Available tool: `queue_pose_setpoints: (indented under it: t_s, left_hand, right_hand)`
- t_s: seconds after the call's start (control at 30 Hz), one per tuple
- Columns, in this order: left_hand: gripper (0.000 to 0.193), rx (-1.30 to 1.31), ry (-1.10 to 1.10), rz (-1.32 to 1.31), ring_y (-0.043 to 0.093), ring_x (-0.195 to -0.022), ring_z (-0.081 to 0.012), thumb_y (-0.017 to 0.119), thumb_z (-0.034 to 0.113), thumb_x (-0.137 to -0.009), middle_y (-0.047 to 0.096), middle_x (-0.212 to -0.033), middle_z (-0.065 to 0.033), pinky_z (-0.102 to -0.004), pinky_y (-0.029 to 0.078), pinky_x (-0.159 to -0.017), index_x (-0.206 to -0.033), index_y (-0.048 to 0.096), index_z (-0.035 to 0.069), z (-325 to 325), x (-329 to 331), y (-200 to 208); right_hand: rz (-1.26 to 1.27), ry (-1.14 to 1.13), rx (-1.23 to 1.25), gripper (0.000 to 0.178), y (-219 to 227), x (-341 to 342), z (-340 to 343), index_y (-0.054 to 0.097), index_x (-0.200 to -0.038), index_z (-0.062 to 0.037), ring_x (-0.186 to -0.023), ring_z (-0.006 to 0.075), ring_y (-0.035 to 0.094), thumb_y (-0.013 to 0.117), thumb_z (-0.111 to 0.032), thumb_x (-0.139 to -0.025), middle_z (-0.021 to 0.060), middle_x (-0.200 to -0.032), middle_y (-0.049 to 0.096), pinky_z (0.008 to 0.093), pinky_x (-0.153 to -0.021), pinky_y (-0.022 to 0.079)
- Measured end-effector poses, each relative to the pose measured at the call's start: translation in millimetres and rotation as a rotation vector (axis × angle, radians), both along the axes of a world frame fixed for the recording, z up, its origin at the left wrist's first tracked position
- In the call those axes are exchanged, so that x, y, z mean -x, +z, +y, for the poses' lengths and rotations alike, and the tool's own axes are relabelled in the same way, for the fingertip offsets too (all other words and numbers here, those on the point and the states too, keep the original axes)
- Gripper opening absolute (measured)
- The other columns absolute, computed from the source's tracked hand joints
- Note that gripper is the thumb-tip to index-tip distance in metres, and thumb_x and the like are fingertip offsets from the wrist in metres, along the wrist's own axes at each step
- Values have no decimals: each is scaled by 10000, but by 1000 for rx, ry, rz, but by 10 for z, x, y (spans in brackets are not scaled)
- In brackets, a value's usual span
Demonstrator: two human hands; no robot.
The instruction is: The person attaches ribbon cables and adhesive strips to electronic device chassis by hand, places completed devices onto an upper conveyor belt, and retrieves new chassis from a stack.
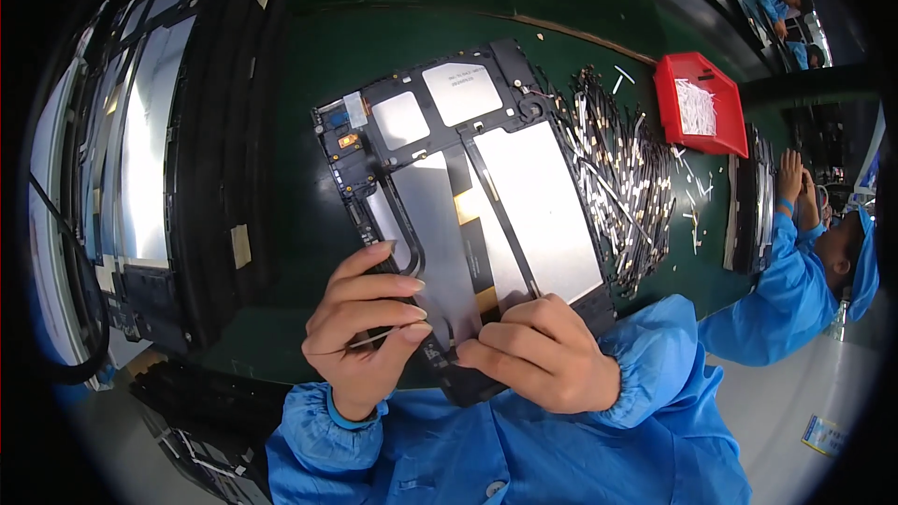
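A black device frame (493, 117) with silver metal plates lies tilted on the green table in front of me. A flat black cable strip (498, 211) runs down its middle toward my hands. At the frame's lower left edge, my left hand (360, 332) is closed, its fingers curled round a thin pale stick-like piece (371, 339). My right hand (543, 355) rests over the lower edge, thumb and forefinger pinched near the bottom of the plates. Whatever is between those fingertips is hidden.
A pile of thin black cable strips (617, 178) lies right of the frame. Beyond it stands a red bin (734, 122) with white strips. Similar frames (154, 150) are stacked at left, more (748, 215) at right. A co-worker in blue (781, 295) sits at the right.
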State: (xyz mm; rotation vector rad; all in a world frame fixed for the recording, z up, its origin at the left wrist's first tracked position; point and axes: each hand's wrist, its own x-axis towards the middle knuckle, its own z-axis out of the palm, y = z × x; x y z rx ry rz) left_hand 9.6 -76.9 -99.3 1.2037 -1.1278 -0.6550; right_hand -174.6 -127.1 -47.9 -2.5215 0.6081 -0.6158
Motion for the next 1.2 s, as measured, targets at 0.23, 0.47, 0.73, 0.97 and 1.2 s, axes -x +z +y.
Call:
queue_pose_setpoints:
  t_s: [0.23,0.47,0.73,0.97,1.2]
  left_hand:
    - [136,-10,9,6,590,-1015,-265,766,80,-666,678,-890,-80,-407,412,-956,-766,674,70,-26,-45,47]
    - [132,-87,-86,-518,558,-1076,-205,790,148,-637,691,-929,18,-410,262,-1032,-752,729,167,-307,-119,285]
    - [88,-229,-108,-527,545,-1082,-176,781,165,-673,690,-930,31,-424,228,-1042,-746,733,165,-340,-106,310]
    - [80,-254,-124,-526,543,-1076,-167,779,158,-681,688,-940,36,-413,220,-1044,-747,733,160,-338,-120,356]
    - [156,-277,-142,-550,527,-1113,-171,783,166,-680,688,-939,18,-409,230,-1046,-826,730,152,-357,-116,353]
  right_hand:
    - [18,64,-16,279,21,2,-38,671,-914,-37,-802,194,524,655,-103,-644,37,-899,585,292,-671,459]
    - [-21,69,-41,268,-30,2,-35,648,-904,-11,-778,194,511,649,-98,-651,38,-905,547,295,-628,411]
    - [-14,57,-81,230,-2,-8,-36,656,-884,-14,-790,187,518,672,-99,-671,39,-913,558,296,-620,416]
    - [-4,61,-64,251,12,-5,-26,662,-885,-29,-809,179,523,670,-111,-647,29,-933,561,293,-619,416]
    - [53,30,-76,270,6,9,-27,687,-917,-83,-811,177,538,697,-108,-649,10,-883,598,293,-636,479]
